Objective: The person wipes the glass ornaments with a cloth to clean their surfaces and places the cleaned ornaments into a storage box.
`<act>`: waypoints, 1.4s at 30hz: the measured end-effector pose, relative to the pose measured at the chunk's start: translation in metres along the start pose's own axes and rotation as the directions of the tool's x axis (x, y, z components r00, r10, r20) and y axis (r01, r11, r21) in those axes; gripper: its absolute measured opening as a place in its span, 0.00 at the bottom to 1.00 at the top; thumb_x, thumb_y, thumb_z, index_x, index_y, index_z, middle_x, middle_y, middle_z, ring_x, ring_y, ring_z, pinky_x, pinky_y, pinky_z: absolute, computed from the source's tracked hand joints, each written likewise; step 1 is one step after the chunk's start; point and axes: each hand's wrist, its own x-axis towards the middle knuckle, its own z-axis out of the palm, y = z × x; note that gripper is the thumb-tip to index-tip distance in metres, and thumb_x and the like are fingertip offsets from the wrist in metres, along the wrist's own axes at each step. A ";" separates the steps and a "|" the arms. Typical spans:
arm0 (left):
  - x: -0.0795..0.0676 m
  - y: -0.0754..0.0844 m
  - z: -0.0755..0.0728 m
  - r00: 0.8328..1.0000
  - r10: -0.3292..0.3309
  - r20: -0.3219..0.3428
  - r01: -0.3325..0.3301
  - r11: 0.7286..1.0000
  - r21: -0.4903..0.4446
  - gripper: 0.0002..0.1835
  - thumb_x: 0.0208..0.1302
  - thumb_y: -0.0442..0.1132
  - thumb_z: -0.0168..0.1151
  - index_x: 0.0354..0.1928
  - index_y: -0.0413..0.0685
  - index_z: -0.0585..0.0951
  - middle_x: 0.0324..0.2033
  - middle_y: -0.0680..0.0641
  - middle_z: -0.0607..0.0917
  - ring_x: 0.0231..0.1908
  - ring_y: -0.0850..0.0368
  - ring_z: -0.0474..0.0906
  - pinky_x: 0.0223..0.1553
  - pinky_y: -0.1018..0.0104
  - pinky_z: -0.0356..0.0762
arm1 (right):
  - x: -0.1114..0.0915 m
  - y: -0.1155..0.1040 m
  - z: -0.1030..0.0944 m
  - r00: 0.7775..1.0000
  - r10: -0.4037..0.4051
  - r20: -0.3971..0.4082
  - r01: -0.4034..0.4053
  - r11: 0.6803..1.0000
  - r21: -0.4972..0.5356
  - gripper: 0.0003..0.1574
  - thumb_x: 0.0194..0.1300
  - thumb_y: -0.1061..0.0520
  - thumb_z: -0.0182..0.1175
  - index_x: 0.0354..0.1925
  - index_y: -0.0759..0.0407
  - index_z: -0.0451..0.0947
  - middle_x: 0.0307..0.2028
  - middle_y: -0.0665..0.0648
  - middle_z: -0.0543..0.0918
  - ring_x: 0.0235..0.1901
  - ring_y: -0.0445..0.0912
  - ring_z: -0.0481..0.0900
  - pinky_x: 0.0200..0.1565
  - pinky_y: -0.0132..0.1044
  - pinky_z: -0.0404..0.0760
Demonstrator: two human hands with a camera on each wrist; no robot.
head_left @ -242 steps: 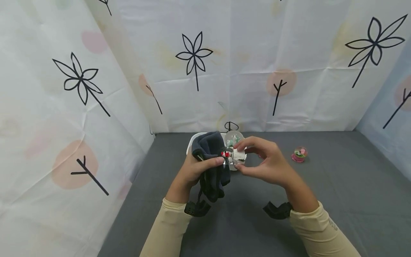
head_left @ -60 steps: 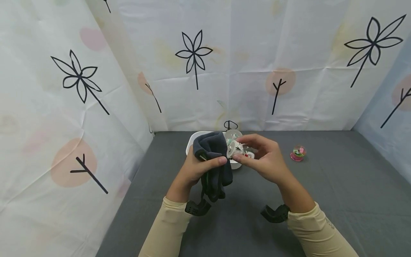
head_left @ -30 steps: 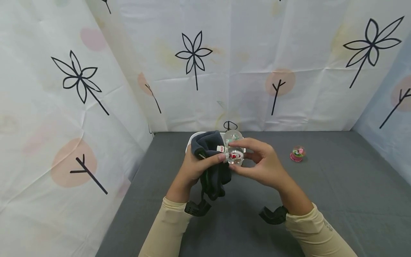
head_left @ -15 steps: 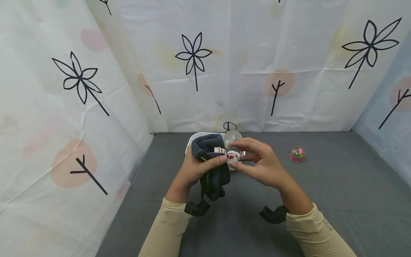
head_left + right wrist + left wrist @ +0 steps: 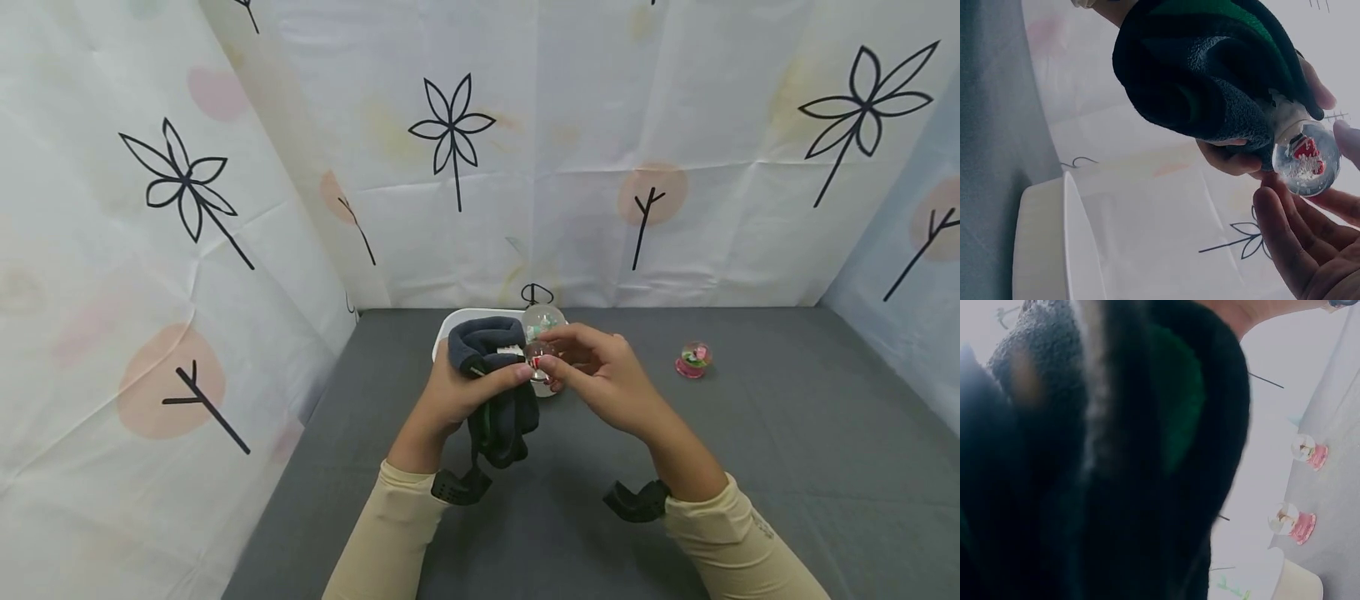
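Observation:
My left hand point(image 5: 468, 387) grips a thick dark blue-grey cloth point(image 5: 487, 333), bunched up with its lower part hanging down. Wrapped in its fold is the white base of a small snow globe point(image 5: 1307, 159), its clear ball with red and white figures sticking out toward my right hand point(image 5: 611, 383). The right fingers and thumb curl round this ball, thumb in front in the head view. In the right wrist view, my left fingers point(image 5: 1232, 159) show below the cloth. The cloth point(image 5: 1116, 456) hides most of the left wrist view.
Behind the hands stands a white tub point(image 5: 450, 321), with a larger clear globe point(image 5: 542, 318) beside the cloth. A pink-based snow globe point(image 5: 693, 360) sits at the right of the grey table point(image 5: 787, 442). The left wrist view has two pink-based globes point(image 5: 1294, 523).
Eight seconds ago the globe's white base pointed right; since then it was turned round, and its base went into the cloth. Just now my right thumb moved across the ball's front.

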 end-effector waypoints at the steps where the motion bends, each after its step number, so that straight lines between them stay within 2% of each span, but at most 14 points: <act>1: 0.000 0.000 0.000 1.000 -0.001 -0.011 0.001 1.000 0.006 0.11 0.62 0.32 0.77 0.44 0.43 0.85 0.34 0.44 0.84 0.32 0.52 0.80 0.36 0.62 0.83 | 0.000 0.000 0.000 1.000 0.004 0.003 -0.004 1.000 0.001 0.19 0.72 0.67 0.67 0.60 0.62 0.81 0.43 0.62 0.90 0.35 0.42 0.89 0.38 0.37 0.90; 3: -0.001 0.000 -0.001 1.000 -0.001 -0.031 0.001 1.000 0.019 0.13 0.61 0.33 0.78 0.46 0.44 0.86 0.36 0.45 0.86 0.33 0.53 0.81 0.39 0.62 0.84 | 0.000 0.000 -0.001 1.000 -0.006 0.013 0.006 1.000 0.001 0.25 0.69 0.68 0.69 0.62 0.61 0.80 0.51 0.64 0.89 0.44 0.40 0.89 0.45 0.35 0.90; 6: -0.002 0.000 -0.001 0.998 -0.003 -0.069 0.005 0.999 0.037 0.18 0.59 0.34 0.79 0.51 0.42 0.86 0.41 0.46 0.88 0.38 0.54 0.83 0.44 0.63 0.86 | -0.001 0.001 -0.002 0.997 -0.073 0.033 0.072 0.997 0.016 0.34 0.62 0.73 0.72 0.66 0.63 0.78 0.62 0.67 0.83 0.60 0.41 0.84 0.56 0.34 0.86; 8: -0.002 0.000 -0.002 0.997 0.008 -0.082 -0.004 0.999 0.051 0.19 0.59 0.34 0.79 0.52 0.41 0.86 0.43 0.46 0.88 0.40 0.55 0.84 0.46 0.63 0.85 | 0.000 0.002 -0.003 0.991 -0.126 0.050 0.125 0.992 0.031 0.38 0.58 0.75 0.74 0.66 0.65 0.77 0.67 0.67 0.80 0.67 0.43 0.79 0.62 0.35 0.84; 10: -0.002 0.000 -0.002 0.997 0.016 -0.082 -0.012 0.999 0.045 0.20 0.59 0.34 0.79 0.53 0.38 0.86 0.44 0.46 0.88 0.41 0.54 0.84 0.47 0.63 0.85 | 0.000 0.002 -0.003 0.983 -0.174 0.064 0.171 0.984 0.059 0.39 0.55 0.77 0.74 0.65 0.67 0.78 0.67 0.68 0.78 0.69 0.45 0.78 0.62 0.37 0.84; 15: -0.001 0.002 -0.002 0.999 0.024 -0.043 -0.021 0.999 0.049 0.16 0.61 0.35 0.78 0.50 0.41 0.86 0.40 0.44 0.87 0.37 0.51 0.83 0.42 0.61 0.85 | 0.000 0.002 -0.003 0.972 -0.221 0.081 0.212 0.972 0.104 0.38 0.54 0.81 0.73 0.63 0.70 0.79 0.62 0.69 0.80 0.61 0.47 0.83 0.56 0.41 0.88; 19: -0.002 0.003 -0.003 0.999 0.003 -0.050 0.001 0.997 0.072 0.17 0.61 0.36 0.79 0.52 0.46 0.86 0.41 0.45 0.88 0.38 0.51 0.84 0.43 0.61 0.86 | 0.000 0.002 -0.002 0.975 -0.209 0.081 0.200 0.974 0.108 0.37 0.56 0.80 0.72 0.64 0.71 0.78 0.60 0.68 0.81 0.57 0.44 0.85 0.54 0.42 0.89; 23: -0.002 0.003 -0.002 0.999 -0.009 -0.033 0.010 0.999 0.035 0.16 0.61 0.35 0.78 0.51 0.44 0.86 0.41 0.44 0.87 0.37 0.51 0.84 0.43 0.61 0.86 | 0.000 0.001 -0.002 0.983 -0.174 0.066 0.170 0.984 0.054 0.33 0.59 0.77 0.71 0.64 0.71 0.79 0.58 0.67 0.85 0.54 0.39 0.86 0.51 0.38 0.89; 27: -0.001 0.002 0.000 1.000 0.008 0.017 -0.008 1.000 -0.011 0.12 0.63 0.32 0.76 0.47 0.40 0.86 0.39 0.41 0.86 0.36 0.50 0.83 0.41 0.60 0.87 | 0.000 0.001 -0.001 0.990 -0.138 0.036 0.139 0.990 -0.027 0.29 0.63 0.74 0.71 0.62 0.70 0.81 0.53 0.64 0.89 0.48 0.38 0.88 0.47 0.34 0.90; 32: -0.003 0.001 0.002 1.000 -0.021 -0.004 0.021 1.000 0.023 0.17 0.62 0.33 0.78 0.52 0.39 0.86 0.43 0.44 0.89 0.40 0.51 0.86 0.44 0.58 0.89 | 0.000 0.001 -0.002 0.996 -0.087 0.016 0.088 0.993 -0.073 0.20 0.69 0.68 0.69 0.59 0.67 0.84 0.45 0.60 0.92 0.40 0.40 0.91 0.43 0.33 0.90; 36: -0.004 0.000 0.003 0.998 -0.050 -0.026 0.051 0.996 0.069 0.20 0.60 0.36 0.79 0.54 0.43 0.86 0.45 0.46 0.90 0.40 0.51 0.88 0.44 0.57 0.89 | -0.001 0.000 -0.002 0.999 -0.035 0.003 0.035 0.995 -0.095 0.13 0.75 0.63 0.65 0.55 0.64 0.86 0.38 0.57 0.92 0.35 0.40 0.91 0.39 0.32 0.89; 38: -0.004 0.000 0.004 0.998 -0.046 -0.031 0.049 0.995 0.083 0.20 0.60 0.36 0.80 0.54 0.44 0.87 0.45 0.47 0.90 0.39 0.52 0.88 0.43 0.58 0.89 | 0.000 0.000 -0.002 1.000 -0.017 0.005 0.017 0.997 -0.081 0.12 0.77 0.63 0.63 0.55 0.64 0.86 0.38 0.58 0.92 0.34 0.40 0.91 0.38 0.34 0.89; 42: -0.003 0.000 0.004 0.999 -0.021 -0.048 0.026 0.995 0.099 0.19 0.59 0.34 0.79 0.52 0.44 0.87 0.45 0.45 0.90 0.40 0.52 0.87 0.45 0.59 0.89 | -0.001 0.001 -0.002 1.000 -0.022 0.019 0.023 0.998 -0.057 0.18 0.77 0.64 0.62 0.62 0.63 0.82 0.49 0.61 0.91 0.45 0.40 0.91 0.45 0.36 0.90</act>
